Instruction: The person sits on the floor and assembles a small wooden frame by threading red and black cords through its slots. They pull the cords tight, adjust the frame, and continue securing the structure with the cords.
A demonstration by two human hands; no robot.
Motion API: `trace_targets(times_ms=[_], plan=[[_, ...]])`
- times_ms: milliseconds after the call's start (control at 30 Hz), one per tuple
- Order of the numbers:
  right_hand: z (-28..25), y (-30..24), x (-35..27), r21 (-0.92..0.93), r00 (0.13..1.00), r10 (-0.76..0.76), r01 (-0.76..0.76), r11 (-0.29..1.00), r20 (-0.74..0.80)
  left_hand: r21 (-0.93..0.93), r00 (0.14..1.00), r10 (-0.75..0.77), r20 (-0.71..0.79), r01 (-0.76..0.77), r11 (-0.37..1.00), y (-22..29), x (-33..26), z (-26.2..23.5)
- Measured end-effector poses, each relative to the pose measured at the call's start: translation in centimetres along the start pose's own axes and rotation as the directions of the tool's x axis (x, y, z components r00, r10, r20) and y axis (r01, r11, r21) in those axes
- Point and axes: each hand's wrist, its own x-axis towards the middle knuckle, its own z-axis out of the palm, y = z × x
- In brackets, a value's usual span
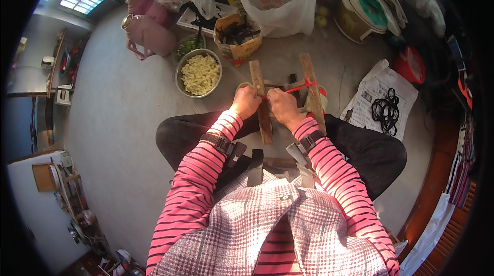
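Note:
Two upright wooden slats of a low frame stand between my knees: a left slat [263, 119] and a right slat [307, 71]. A red cord [297, 88] runs from the right slat, where it is wrapped round, towards the left slat. My left hand [246, 102] is closed at the left side of the left slat, its fingertips against the wood near the cord. Just right of that slat, my right hand [284, 105] is closed with the cord at its fingers. What my left fingertips hold is partly hidden. Both wrists carry black straps.
Ahead on the left are a bowl [218, 86] of pale yellow pieces and a pink jug [152, 36]. A cardboard box [241, 49] of dark pieces and a white plastic bag [280, 16] stand beyond. Black loops [386, 112] lie on printed paper [368, 90] at right.

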Motion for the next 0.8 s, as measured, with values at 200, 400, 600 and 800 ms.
trace_targets(times_ms=[200,400,600,800], plan=[[0.9,0.5,0.2,0.043,0.997,0.026,-0.022,0.999,-0.075,0.101,0.997,-0.045,0.056,0.039,0.994,0.6,-0.2,0.1],[0.7,0.0,0.9,0.015,0.990,0.141,-0.141,0.990,-0.008,0.143,0.998,-0.056,0.006,0.055,0.988,1.1,-0.3,0.4],[0.3,0.4,0.5,0.111,0.995,0.103,-0.103,0.988,0.005,0.117,0.997,-0.080,0.022,0.077,0.990,-0.2,-0.1,-0.3],[-2.6,1.8,0.2,0.214,0.972,0.167,-0.130,0.968,-0.167,-0.125,0.907,-0.393,0.151,0.412,0.903,-2.6,1.2,-0.9]])
